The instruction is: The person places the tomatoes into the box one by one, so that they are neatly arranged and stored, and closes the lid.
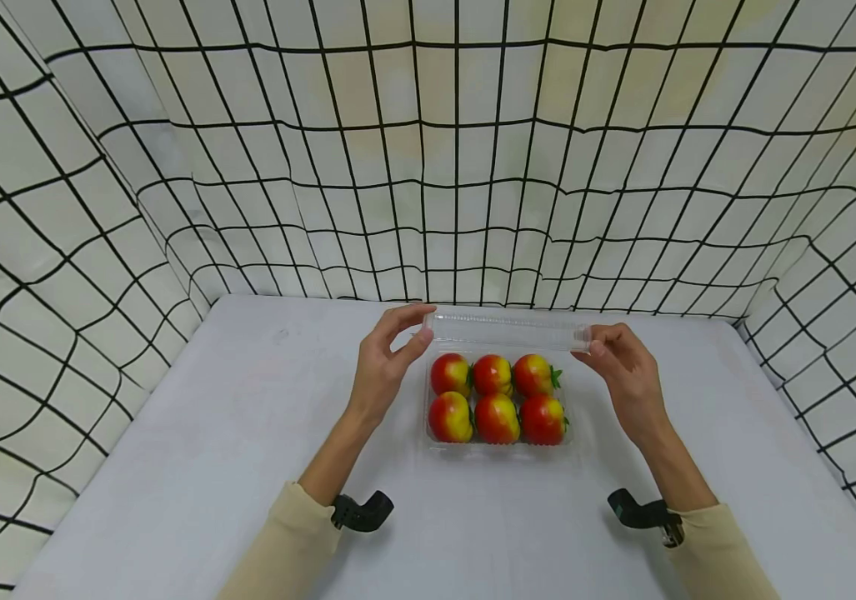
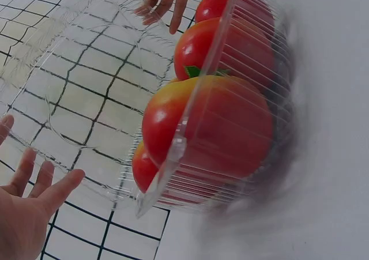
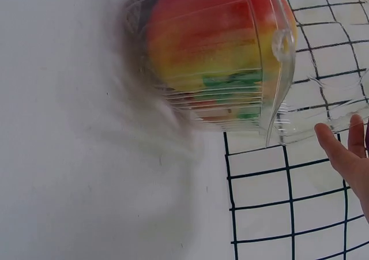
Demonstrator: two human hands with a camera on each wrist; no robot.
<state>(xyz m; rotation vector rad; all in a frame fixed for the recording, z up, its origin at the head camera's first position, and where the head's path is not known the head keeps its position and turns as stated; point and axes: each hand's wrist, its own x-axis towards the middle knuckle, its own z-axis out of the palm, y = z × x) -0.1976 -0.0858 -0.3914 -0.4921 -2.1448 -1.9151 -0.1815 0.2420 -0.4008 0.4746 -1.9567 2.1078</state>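
A clear plastic clamshell box sits on the table with several red-and-yellow fruits in two rows. Green leafy tops show on some of them. Its clear lid is raised, standing up along the far side. My left hand pinches the lid's left end between thumb and fingers. At the opposite end, my right hand pinches the lid's right edge. In the left wrist view the fruits show through the ribbed side wall, beside the open lid. Part of each hand falls outside its own wrist view.
A white table lies under the box. Behind it and on both sides stand pale walls covered by a black grid net. Black wrist cameras are strapped to the left wrist and right wrist.
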